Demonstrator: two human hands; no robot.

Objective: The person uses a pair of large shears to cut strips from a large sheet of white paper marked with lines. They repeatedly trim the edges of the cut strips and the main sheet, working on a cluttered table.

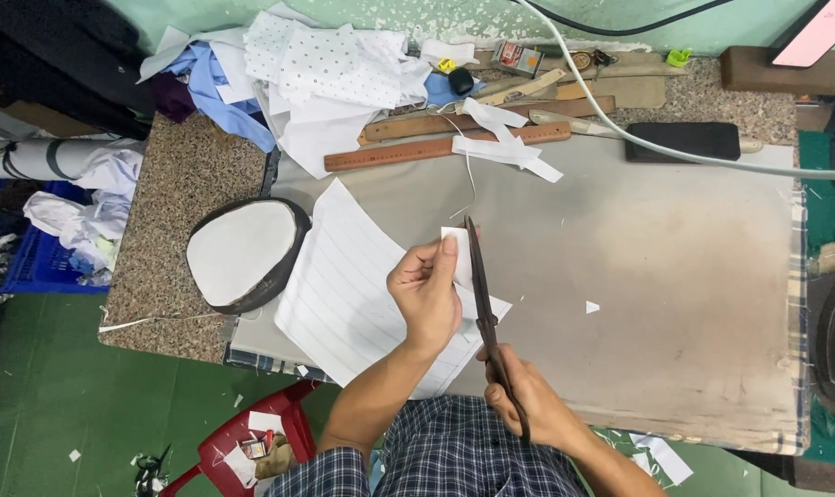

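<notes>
Small white fabric piece (457, 260): located just left of frame centre, pinched between the thumb and fingers of the left hand (426, 293), which are closed on its lower edge. The piece stands upright above the table pad (675, 304). Long dark scissors (486, 317) run up along its right edge, tips pointing toward the top of the frame; whether the blades are parted cannot be determined. The right hand (528, 405), lower centre, is closed around the scissor handles.

Beneath both hands lies a white sheet of fabric with thin stripes (353, 294), flat and angled, overhanging the near edge of the pad. To its left sits an oval dark-rimmed pad with a white top (242, 250) on the speckled stone counter (173, 193). Upper centre: two wooden rulers (445, 145) lying nearly parallel, with white strips (505, 147) across them. Upper left: a heap of white and blue cloth (298, 74). A black phone (682, 141) lies upper right, crossed by a white cable (620, 129). A small white scrap (592, 306) rests on the pad, right of the scissors. A red stool (252, 446) stands lower left, on the green floor.
</notes>
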